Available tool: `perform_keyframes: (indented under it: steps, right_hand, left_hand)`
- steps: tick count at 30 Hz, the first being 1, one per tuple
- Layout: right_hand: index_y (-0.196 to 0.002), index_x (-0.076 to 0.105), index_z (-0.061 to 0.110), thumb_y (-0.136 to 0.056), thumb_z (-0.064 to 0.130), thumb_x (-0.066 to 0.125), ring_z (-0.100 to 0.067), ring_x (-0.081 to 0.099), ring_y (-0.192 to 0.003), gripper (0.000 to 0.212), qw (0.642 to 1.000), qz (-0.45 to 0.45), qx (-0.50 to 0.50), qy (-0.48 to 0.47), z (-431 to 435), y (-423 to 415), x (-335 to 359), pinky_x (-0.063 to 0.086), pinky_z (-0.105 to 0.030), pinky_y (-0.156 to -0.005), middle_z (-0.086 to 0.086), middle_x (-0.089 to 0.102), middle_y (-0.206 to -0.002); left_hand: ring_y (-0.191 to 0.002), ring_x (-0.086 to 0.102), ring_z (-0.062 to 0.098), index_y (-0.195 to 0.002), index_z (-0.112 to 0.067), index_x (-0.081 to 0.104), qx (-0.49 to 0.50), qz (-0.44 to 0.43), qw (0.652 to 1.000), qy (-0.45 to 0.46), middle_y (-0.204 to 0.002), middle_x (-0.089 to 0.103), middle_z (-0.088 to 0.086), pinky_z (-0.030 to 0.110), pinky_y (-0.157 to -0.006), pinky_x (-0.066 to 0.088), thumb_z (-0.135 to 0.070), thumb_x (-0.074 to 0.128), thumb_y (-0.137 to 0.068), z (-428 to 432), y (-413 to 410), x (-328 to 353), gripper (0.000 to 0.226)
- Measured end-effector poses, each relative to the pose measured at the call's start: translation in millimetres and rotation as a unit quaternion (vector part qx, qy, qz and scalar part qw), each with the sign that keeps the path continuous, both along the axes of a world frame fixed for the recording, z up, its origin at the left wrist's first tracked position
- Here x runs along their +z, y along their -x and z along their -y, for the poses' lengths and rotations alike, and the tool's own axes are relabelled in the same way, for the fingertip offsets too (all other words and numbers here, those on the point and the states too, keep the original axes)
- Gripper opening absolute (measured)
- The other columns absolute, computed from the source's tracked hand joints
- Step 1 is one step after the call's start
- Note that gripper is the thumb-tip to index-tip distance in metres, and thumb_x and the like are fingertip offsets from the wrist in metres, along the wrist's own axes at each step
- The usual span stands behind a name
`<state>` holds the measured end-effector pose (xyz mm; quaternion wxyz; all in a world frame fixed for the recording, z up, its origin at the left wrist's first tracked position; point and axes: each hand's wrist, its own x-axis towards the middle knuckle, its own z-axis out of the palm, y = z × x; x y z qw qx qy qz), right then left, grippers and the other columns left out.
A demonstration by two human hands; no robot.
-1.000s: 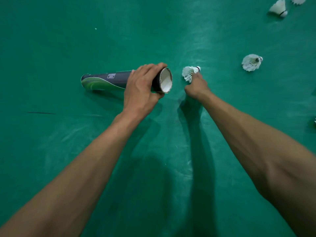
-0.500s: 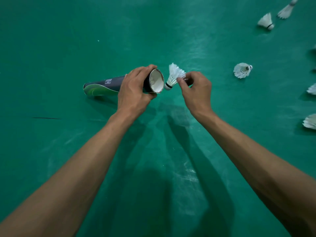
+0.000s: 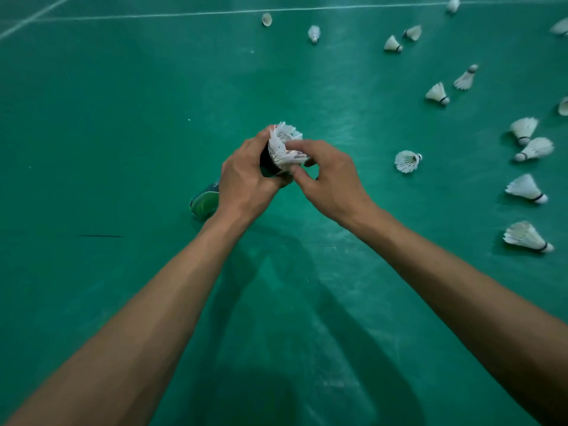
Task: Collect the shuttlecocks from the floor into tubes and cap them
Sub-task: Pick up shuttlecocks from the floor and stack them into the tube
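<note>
Head view: two bare forearms (image 3: 153,318) are seen rising from the lower corners of the frame to meet just above centre. The tube (image 3: 205,202) is gripped near its open end by the left hand (image 3: 246,179), with the fingers wrapped round it. Its green far end shows below the wrist, tilted toward the lower left; whether it rests on the floor cannot be told. A shuttlecock (image 3: 284,146) is lodged in the tube's mouth, feather skirt outward. The skirt is pinched between thumb and fingertips of the right hand (image 3: 330,179), and the cork is hidden inside.

The shuttlecock is judged very light and fragile. Its feathers are stiff yet easily bent or snapped, so it is best guided by the skirt's rim with light pressure and not squeezed. The tube is judged light and rigid, and best steadied close to the mouth.

Further out, loose shuttlecocks (image 3: 407,161) are scattered along the right side and into the upper right of the frame, lying well apart from the hands. They lie on a green court floor (image 3: 92,118), which is scuffed with pale marks. A white line (image 3: 184,14) is drawn across the top edge. No cap is seen.
</note>
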<state>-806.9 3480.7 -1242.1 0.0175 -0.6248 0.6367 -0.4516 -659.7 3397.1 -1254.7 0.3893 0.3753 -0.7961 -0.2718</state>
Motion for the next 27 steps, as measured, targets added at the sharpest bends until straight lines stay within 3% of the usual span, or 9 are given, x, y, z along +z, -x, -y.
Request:
perform_keyframes:
  steps: [5,7,10,14,18,22,25,27]
  right_hand:
    - [-0.126,0.067,0.02,-0.079,0.01,0.048,-0.022,0.065,-0.1,0.051,0.995,-0.086,-0.031,0.026,-18.4,6.8,47.3,0.053,-0.033,-0.086,-0.005,0.063,-0.12]
    - [-0.115,0.072,0.014,-0.073,0.004,0.042,-0.025,0.065,-0.104,0.053,0.994,-0.087,-0.038,0.056,-21.3,7.8,62.8,0.053,-0.033,-0.089,-0.008,0.066,-0.119]
    - [-0.095,0.076,0.009,-0.07,0.0,0.044,-0.028,0.068,-0.092,0.042,0.99,-0.107,-0.023,0.091,-25.5,4.8,80.8,0.053,-0.035,-0.083,-0.008,0.074,-0.097]
    - [-0.107,0.075,0.011,-0.069,0.008,0.042,-0.034,0.07,-0.093,0.05,0.987,-0.146,0.051,-0.036,-29.9,-8.9,87.6,0.054,-0.039,-0.082,-0.011,0.077,-0.099]
    - [-0.112,0.063,0.005,-0.074,-0.003,0.048,-0.039,0.063,-0.096,0.042,0.965,-0.158,0.09,-0.191,-24.1,-11.9,77.6,0.044,-0.036,-0.07,-0.017,0.07,-0.106]
    - [-0.107,0.059,0.002,-0.075,-0.008,0.047,-0.036,0.06,-0.095,0.036,0.955,-0.154,0.115,-0.225,-22.3,-11.9,79.6,0.032,-0.029,-0.066,-0.019,0.067,-0.106]
    - [-0.107,0.063,0.001,-0.074,-0.005,0.046,-0.036,0.062,-0.094,0.038,0.952,-0.137,0.131,-0.242,-23.3,-12.1,83.5,0.042,-0.033,-0.069,-0.016,0.067,-0.101]
    - [-0.108,0.07,0.003,-0.068,0.007,0.043,-0.036,0.065,-0.095,0.049,0.967,-0.105,0.124,-0.195,-26.6,-12.2,90.0,0.05,-0.039,-0.078,-0.013,0.073,-0.1]
  left_hand:
    - [-0.115,0.068,0.014,-0.139,-0.037,0.057,0.007,-0.034,0.999,-0.028,-0.123,0.072,-0.013,0.042,-0.101,0.053,-0.042,0.086,-0.06,-3.5,-6.5,20.7,0.084]
    - [-0.114,0.068,0.012,-0.138,-0.036,0.058,0.003,-0.05,0.998,-0.031,-0.122,0.072,-0.014,0.041,-0.103,0.053,-0.04,0.086,-0.06,-7.4,-7.8,27.0,0.083]
    - [-0.109,0.069,0.007,-0.135,-0.038,0.059,0.004,-0.072,0.997,-0.04,-0.118,0.073,-0.018,0.04,-0.102,0.054,-0.035,0.088,-0.061,-13.4,-7.6,32.8,0.08]
    - [-0.108,0.07,0.007,-0.139,-0.032,0.06,-0.006,-0.068,0.997,-0.03,-0.121,0.073,-0.016,0.037,-0.101,0.054,-0.033,0.089,-0.063,-19.4,-4.6,40.3,0.081]
    - [-0.106,0.07,0.008,-0.138,-0.03,0.062,-0.033,-0.06,0.997,-0.027,-0.118,0.074,-0.012,0.038,-0.099,0.055,-0.033,0.084,-0.062,-30.0,0.5,45.0,0.079]
    - [-0.107,0.07,0.012,-0.136,-0.031,0.063,-0.031,-0.057,0.998,-0.025,-0.117,0.074,-0.011,0.039,-0.097,0.055,-0.041,0.079,-0.059,-34.9,-0.7,45.1,0.079]
    - [-0.107,0.07,0.014,-0.136,-0.031,0.062,-0.03,-0.044,0.998,-0.02,-0.117,0.074,-0.009,0.041,-0.097,0.054,-0.044,0.078,-0.058,-33.7,-5.3,43.9,0.081]
    - [-0.108,0.07,0.014,-0.136,-0.03,0.062,-0.029,-0.043,0.998,-0.018,-0.119,0.073,-0.009,0.04,-0.099,0.054,-0.042,0.083,-0.059,-31.9,-7.1,44.0,0.081]
